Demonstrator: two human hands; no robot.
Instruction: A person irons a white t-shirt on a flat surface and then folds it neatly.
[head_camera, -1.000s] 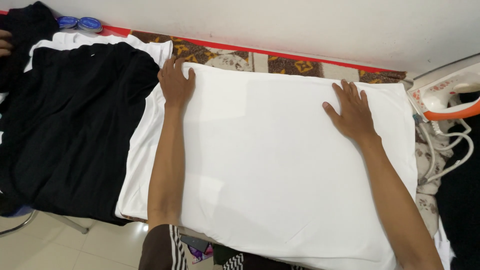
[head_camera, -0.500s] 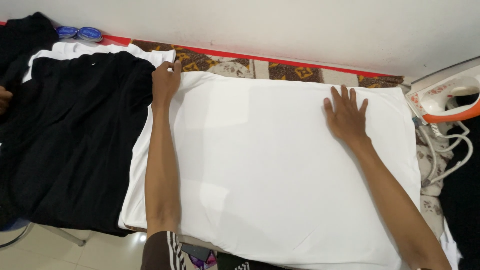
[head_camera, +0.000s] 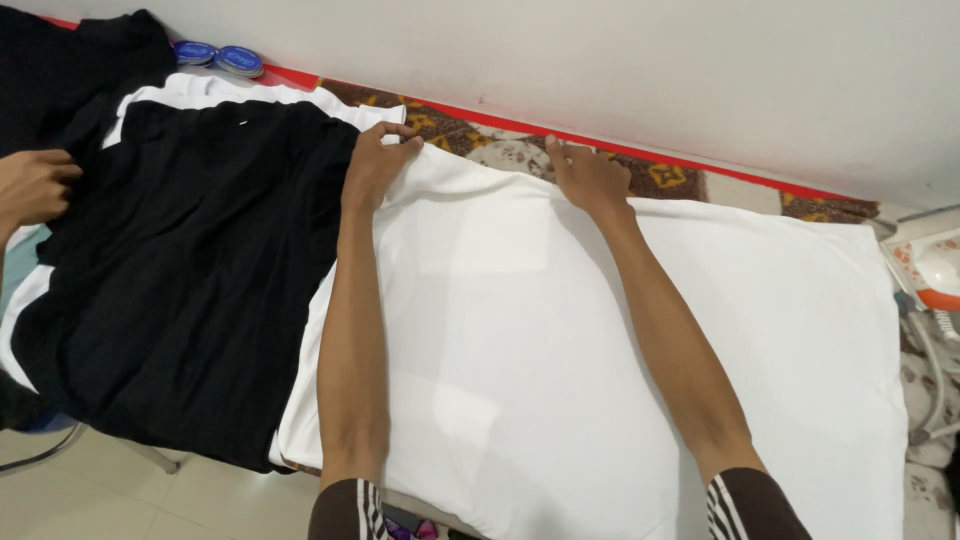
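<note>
Far left, another person's hand (head_camera: 35, 185) resting on the black garment (head_camera: 190, 270); beside it, left hand (head_camera: 375, 160) pinching the far left corner of the white cloth (head_camera: 600, 370), fingers curled shut on the edge; right hand (head_camera: 590, 180) pressing flat on the far hem, fingers together, gripping nothing; cloth spread across the patterned board (head_camera: 700, 185); best kept taut between both hands, hem aligned with the far edge; iron (head_camera: 930, 270) well apart at right.
</note>
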